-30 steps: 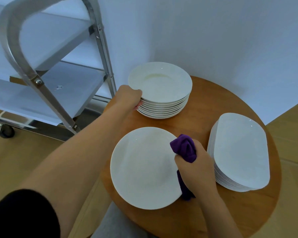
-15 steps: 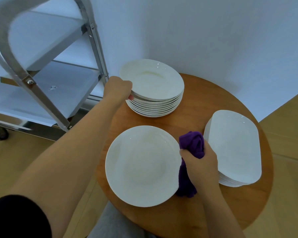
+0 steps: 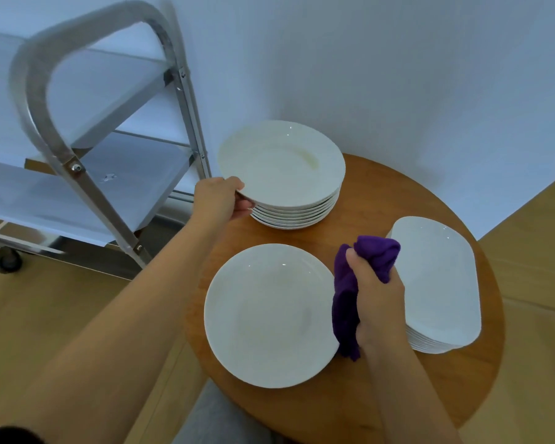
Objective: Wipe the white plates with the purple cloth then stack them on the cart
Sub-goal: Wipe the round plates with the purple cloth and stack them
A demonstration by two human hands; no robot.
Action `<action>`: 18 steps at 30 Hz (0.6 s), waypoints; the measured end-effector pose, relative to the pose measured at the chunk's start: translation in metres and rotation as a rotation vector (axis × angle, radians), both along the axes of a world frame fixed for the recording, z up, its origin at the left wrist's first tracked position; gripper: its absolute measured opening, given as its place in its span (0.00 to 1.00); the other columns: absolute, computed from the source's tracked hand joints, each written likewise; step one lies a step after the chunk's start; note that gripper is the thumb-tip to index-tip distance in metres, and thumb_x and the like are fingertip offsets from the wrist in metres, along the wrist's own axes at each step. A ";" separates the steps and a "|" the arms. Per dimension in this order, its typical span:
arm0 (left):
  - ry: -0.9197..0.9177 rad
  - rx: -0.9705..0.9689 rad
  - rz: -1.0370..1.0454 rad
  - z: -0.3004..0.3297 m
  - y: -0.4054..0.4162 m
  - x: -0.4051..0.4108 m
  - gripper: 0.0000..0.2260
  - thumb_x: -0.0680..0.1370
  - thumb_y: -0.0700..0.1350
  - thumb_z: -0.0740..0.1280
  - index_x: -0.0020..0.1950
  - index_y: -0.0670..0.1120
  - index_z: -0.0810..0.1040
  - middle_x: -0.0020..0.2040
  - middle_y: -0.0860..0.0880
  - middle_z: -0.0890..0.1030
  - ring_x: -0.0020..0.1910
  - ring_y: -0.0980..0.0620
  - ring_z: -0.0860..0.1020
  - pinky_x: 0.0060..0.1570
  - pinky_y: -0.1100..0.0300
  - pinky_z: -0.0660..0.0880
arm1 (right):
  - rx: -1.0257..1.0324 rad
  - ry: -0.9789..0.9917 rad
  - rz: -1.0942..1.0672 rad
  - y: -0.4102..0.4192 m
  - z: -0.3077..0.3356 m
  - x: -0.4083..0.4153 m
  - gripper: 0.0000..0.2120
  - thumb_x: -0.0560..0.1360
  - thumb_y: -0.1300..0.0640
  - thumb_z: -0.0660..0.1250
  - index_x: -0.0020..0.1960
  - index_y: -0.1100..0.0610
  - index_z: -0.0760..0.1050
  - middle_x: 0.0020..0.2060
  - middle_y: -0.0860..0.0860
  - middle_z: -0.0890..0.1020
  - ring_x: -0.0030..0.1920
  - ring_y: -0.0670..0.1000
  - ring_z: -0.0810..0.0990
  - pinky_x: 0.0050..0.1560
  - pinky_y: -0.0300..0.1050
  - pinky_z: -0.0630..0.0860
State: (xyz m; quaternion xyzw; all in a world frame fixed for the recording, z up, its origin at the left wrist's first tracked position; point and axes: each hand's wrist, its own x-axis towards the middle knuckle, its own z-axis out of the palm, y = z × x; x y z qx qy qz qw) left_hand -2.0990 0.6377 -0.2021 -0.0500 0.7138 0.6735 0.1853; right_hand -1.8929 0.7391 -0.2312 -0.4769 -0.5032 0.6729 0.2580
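Top round white plate point(image 3: 279, 161) of the round stack is tilted, its left edge lifted off the stack of round white plates point(image 3: 297, 214) below, right side still touching it. Left hand point(image 3: 220, 200) grips that plate's left rim, thumb on top, fingers curled under. The stack sits at the far left of the round wooden table point(image 3: 382, 200), close to the wall.

Single round white plate point(image 3: 269, 315) lies flat at the near left edge of the table, slightly overhanging it. Bunched purple cloth point(image 3: 362, 283) is held in the right hand point(image 3: 377, 299), fist closed round it, cloth sticking out above and hanging below the hand, just beside the single plate's right rim. Cannot tell if cloth touches the table.

Stack of white rounded-rectangular plates point(image 3: 436, 277) sits at the right of the table, partly behind the right hand.

Metal cart with white shelves point(image 3: 77, 168) stands left of the table on the wooden floor point(image 3: 45, 299), one caster point(image 3: 8, 261) visible. Shelves in view hold no plates. Plain white wall point(image 3: 398, 75) behind.
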 end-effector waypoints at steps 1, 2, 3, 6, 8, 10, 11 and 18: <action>0.018 0.013 -0.001 0.002 -0.005 0.007 0.05 0.77 0.38 0.63 0.41 0.42 0.74 0.20 0.49 0.77 0.22 0.55 0.78 0.25 0.63 0.76 | -0.056 0.045 -0.012 -0.001 0.003 -0.001 0.13 0.69 0.48 0.73 0.50 0.44 0.72 0.45 0.47 0.80 0.48 0.49 0.78 0.45 0.43 0.74; 0.028 0.028 -0.005 0.005 -0.011 0.015 0.05 0.77 0.38 0.63 0.41 0.43 0.74 0.21 0.49 0.76 0.22 0.55 0.77 0.25 0.63 0.76 | -0.113 0.098 -0.014 -0.004 0.007 -0.002 0.16 0.67 0.47 0.74 0.52 0.45 0.73 0.46 0.48 0.81 0.49 0.50 0.79 0.48 0.46 0.75; 0.037 0.039 -0.018 0.008 -0.017 0.026 0.05 0.77 0.38 0.62 0.41 0.43 0.74 0.21 0.49 0.76 0.21 0.55 0.76 0.25 0.63 0.75 | -0.167 0.159 -0.006 -0.007 0.012 -0.003 0.20 0.64 0.47 0.75 0.54 0.46 0.74 0.47 0.50 0.82 0.49 0.51 0.80 0.50 0.48 0.77; 0.052 0.068 -0.123 0.013 -0.037 0.070 0.06 0.76 0.37 0.62 0.39 0.41 0.75 0.21 0.50 0.75 0.20 0.55 0.73 0.24 0.64 0.74 | -0.301 0.401 0.027 -0.017 0.025 0.000 0.26 0.61 0.52 0.76 0.58 0.51 0.76 0.49 0.52 0.84 0.50 0.55 0.83 0.49 0.53 0.79; 0.017 0.085 -0.176 0.011 -0.052 0.103 0.07 0.77 0.36 0.62 0.39 0.39 0.76 0.21 0.49 0.76 0.19 0.55 0.73 0.24 0.64 0.75 | -0.369 0.450 0.014 -0.023 0.027 0.009 0.19 0.65 0.61 0.73 0.54 0.53 0.77 0.46 0.52 0.85 0.47 0.55 0.83 0.47 0.53 0.79; 0.005 0.046 -0.207 0.008 -0.066 0.129 0.08 0.78 0.38 0.63 0.40 0.39 0.78 0.24 0.47 0.79 0.20 0.55 0.75 0.25 0.64 0.76 | -0.414 0.401 -0.008 -0.030 0.025 0.025 0.12 0.68 0.68 0.67 0.49 0.56 0.77 0.43 0.54 0.83 0.45 0.56 0.81 0.49 0.54 0.77; 0.018 0.006 -0.215 0.005 -0.073 0.138 0.09 0.78 0.40 0.64 0.39 0.40 0.78 0.25 0.48 0.80 0.21 0.55 0.76 0.26 0.64 0.76 | -0.430 0.384 -0.008 -0.034 0.023 0.035 0.11 0.68 0.70 0.64 0.47 0.57 0.76 0.42 0.55 0.82 0.44 0.57 0.80 0.51 0.56 0.75; -0.379 0.415 -0.254 0.005 -0.104 0.156 0.24 0.69 0.52 0.69 0.65 0.50 0.72 0.58 0.44 0.81 0.56 0.40 0.79 0.51 0.44 0.78 | -0.432 0.337 0.148 -0.056 0.029 0.096 0.15 0.59 0.65 0.64 0.45 0.58 0.77 0.35 0.54 0.84 0.38 0.56 0.82 0.39 0.51 0.76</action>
